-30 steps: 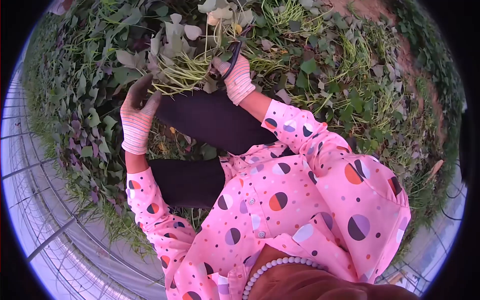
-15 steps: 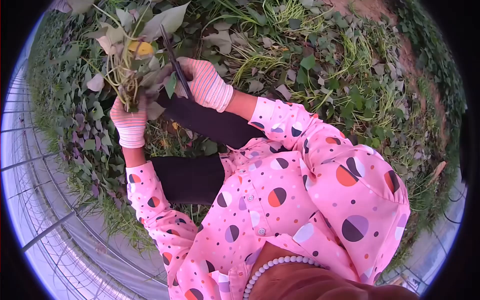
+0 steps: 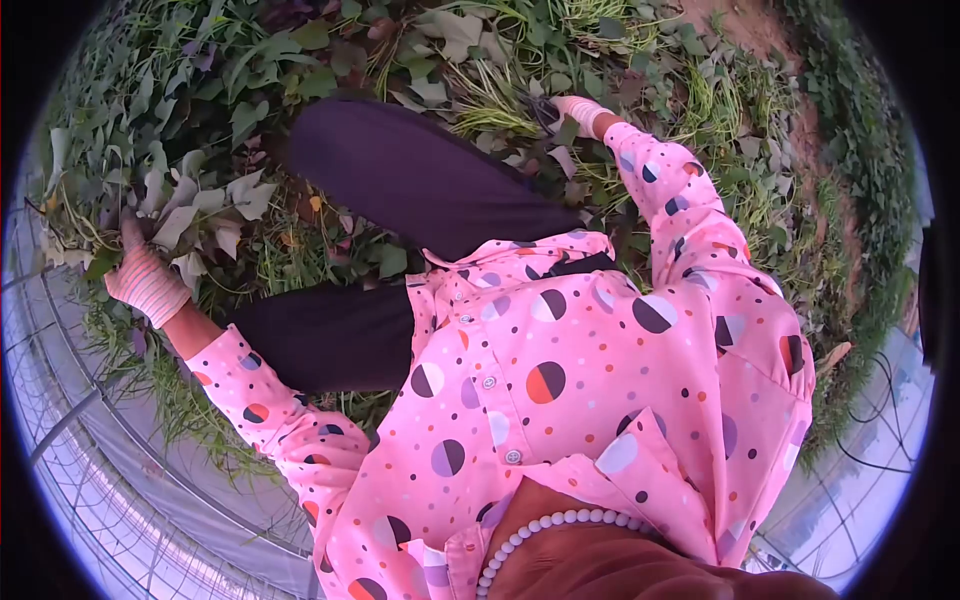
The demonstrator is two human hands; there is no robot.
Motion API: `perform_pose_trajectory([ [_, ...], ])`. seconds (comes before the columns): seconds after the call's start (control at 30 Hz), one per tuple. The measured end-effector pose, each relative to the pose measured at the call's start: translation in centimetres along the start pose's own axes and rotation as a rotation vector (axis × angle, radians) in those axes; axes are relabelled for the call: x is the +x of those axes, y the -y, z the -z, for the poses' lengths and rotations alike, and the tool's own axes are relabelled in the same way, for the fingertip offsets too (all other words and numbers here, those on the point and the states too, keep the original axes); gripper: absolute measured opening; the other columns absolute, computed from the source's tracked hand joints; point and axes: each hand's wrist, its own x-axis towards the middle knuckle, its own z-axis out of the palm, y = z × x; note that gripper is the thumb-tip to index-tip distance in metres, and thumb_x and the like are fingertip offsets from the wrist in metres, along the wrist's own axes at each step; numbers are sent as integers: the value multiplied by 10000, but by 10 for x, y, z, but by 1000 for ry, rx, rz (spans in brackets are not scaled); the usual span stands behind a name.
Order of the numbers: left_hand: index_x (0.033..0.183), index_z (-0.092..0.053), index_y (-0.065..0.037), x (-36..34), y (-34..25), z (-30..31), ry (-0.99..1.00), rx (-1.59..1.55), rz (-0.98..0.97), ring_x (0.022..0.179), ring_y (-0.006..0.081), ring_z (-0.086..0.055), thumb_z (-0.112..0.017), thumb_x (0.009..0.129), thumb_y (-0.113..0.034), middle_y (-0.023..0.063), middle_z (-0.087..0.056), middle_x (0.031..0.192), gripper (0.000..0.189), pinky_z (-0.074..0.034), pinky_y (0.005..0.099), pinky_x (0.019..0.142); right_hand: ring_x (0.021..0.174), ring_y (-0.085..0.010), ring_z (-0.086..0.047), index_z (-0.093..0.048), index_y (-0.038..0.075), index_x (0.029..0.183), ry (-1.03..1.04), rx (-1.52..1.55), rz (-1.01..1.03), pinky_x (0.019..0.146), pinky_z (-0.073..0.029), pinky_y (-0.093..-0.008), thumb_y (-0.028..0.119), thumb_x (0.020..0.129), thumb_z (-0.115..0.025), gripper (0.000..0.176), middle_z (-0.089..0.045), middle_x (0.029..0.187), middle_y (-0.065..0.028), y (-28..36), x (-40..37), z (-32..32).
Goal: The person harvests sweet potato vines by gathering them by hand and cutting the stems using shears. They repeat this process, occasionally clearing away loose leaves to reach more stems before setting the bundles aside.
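My left hand (image 3: 148,280), in a striped knit glove, is low at the far left among heart-shaped vine leaves. Its fingers look closed around leafy vine stems (image 3: 85,235), though foliage partly hides them. Pale-backed leaves (image 3: 180,215) stick out beside the thumb. Farther right, my right hand (image 3: 580,113), gloved the same way, reaches down to a patch of cut-looking green stems (image 3: 490,105). Dark scissors (image 3: 541,108) show at its fingers, with their blades mostly lost among the stems.
My dark-trousered knees (image 3: 400,170) are bent between the two hands. Dense leafy vines (image 3: 240,80) cover the ground. Bare reddish soil (image 3: 745,40) runs along the upper right. Metal framing and sheeting (image 3: 110,430) stand close on the left. Thin dark cables (image 3: 880,420) hang at the right.
My hands have moved apart. The left went left and down toward the foliage, and the raised bunch of stems is no longer in front of me. The right swung right with the scissors.
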Motion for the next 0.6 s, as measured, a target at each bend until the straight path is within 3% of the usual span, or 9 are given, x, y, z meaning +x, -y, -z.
perform_pose_trajectory([
  [0.07,1074,-602,84,6,13,11,64,40,-10,789,174,-626,-747,753,-128,95,-660,989,411,-532,316,712,990,-358,-608,-571,32,1089,-7,-92,-22,837,-486,-369,264,743,-644,423,-631,1060,-204,37,-51,-23],
  [0.13,1038,-598,71,6,16,13,80,-118,150,790,211,-656,-697,781,-47,162,-647,975,299,-565,361,701,1030,-349,-602,-573,29,1102,-69,-110,-90,846,-498,-387,288,730,-666,463,-629,1079,-199,53,-69,-33],
  [0.17,1036,-594,86,4,16,10,84,-54,142,811,219,-662,-664,811,-53,169,-649,981,274,-563,367,719,1030,-349,-602,-573,29,1102,-76,-109,-94,846,-498,-387,288,730,-666,463,-629,1079,-199,57,-66,-32],
  [0.27,1031,-590,93,1,19,2,179,-23,82,804,213,-663,-664,816,-65,162,-656,973,277,-559,350,716,1026,-311,-615,-594,41,1123,-83,-16,-388,846,-513,-395,315,712,-688,503,-626,1123,-169,48,-27,-25],
  [0.33,1031,-597,67,4,31,-6,154,-41,138,738,180,-645,-708,784,-91,128,-667,947,314,-542,313,663,1010,-331,-613,-556,17,1144,-76,32,-341,857,-503,-386,405,675,-686,622,-621,1112,-193,41,-10,-11],
  [0.4,1040,-605,55,0,24,-19,153,19,168,718,170,-632,-712,781,-102,114,-671,935,321,-526,308,669,938,-330,-634,-610,29,1093,-24,-36,-286,801,-509,-387,359,707,-620,508,-650,1021,-182,32,13,3],
  [0.5,990,-650,19,1,27,-23,184,188,-6,754,140,-625,-739,761,-160,65,-688,915,304,-498,280,728,782,-346,-636,-644,29,1020,97,-108,-120,705,-506,-373,344,692,-649,455,-675,839,-157,24,49,18],
  [0.53,983,-656,13,1,28,-25,212,258,-72,758,133,-625,-743,760,-175,60,-690,915,304,-496,276,732,797,-332,-641,-643,30,1027,187,-66,-104,699,-508,-377,340,685,-659,462,-676,877,-162,20,54,20],
  [0.6,992,-656,3,5,33,-29,242,378,-156,767,124,-627,-741,769,-229,53,-694,921,332,-487,273,762,843,-329,-642,-644,31,1032,20,-107,19,738,-512,-377,332,683,-662,462,-673,924,-169,36,29,24],
])
